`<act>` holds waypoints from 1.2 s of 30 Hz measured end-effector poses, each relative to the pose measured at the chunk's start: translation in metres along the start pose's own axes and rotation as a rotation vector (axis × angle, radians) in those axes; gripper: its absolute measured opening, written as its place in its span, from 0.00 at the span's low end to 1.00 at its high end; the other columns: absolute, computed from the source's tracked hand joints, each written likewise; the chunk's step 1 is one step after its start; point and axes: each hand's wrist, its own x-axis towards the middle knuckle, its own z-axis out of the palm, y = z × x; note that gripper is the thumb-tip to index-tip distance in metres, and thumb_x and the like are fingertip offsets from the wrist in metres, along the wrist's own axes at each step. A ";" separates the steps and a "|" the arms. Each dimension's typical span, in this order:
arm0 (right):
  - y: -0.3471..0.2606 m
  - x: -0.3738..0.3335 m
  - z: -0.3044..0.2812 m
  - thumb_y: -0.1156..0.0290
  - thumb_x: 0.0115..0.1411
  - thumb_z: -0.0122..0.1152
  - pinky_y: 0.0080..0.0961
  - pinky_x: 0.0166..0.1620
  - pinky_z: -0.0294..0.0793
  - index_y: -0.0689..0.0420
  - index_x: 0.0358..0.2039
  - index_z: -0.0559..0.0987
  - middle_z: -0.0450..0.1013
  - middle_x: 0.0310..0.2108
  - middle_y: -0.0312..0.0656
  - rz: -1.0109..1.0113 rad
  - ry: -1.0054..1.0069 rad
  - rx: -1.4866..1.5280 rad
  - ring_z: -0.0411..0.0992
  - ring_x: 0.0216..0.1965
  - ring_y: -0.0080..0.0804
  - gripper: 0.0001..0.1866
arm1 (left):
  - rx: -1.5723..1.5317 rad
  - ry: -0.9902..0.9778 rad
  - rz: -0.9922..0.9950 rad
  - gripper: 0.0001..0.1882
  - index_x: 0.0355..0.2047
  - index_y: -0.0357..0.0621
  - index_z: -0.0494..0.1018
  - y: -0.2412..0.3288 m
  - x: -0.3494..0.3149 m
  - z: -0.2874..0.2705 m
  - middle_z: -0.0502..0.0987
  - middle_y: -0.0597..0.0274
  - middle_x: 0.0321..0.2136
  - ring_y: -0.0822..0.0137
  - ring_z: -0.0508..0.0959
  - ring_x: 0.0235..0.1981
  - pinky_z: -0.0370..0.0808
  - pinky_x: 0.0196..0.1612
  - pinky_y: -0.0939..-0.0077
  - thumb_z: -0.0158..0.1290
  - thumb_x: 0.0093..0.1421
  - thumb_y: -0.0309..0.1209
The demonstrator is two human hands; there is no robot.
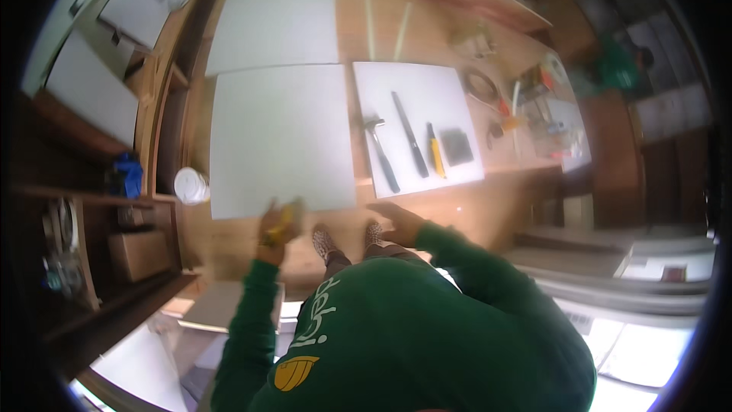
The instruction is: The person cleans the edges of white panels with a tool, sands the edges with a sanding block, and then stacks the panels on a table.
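My left hand is closed around a small yellow object, too blurred to name, at the near edge of a large white board lying on the wooden floor. My right hand hovers open, fingers spread, holding nothing, just below a smaller white board. On that smaller board lie a hammer, a long dark bar, a yellow-handled knife and a dark square pad. My feet stand between the two hands.
A second white board lies beyond the large one. A white round tub sits at its left corner. Shelving with a blue item runs along the left. Assorted tools and a cable coil clutter the right side.
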 end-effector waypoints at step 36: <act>0.323 -0.251 0.052 0.68 0.56 0.56 0.44 0.54 0.74 0.59 0.50 0.78 0.78 0.46 0.58 0.956 0.712 0.132 0.75 0.51 0.54 0.21 | -1.107 -1.010 0.417 0.29 0.38 0.35 0.79 0.474 0.249 -0.172 0.75 0.54 0.39 0.53 0.77 0.44 0.78 0.42 0.54 0.56 0.56 0.54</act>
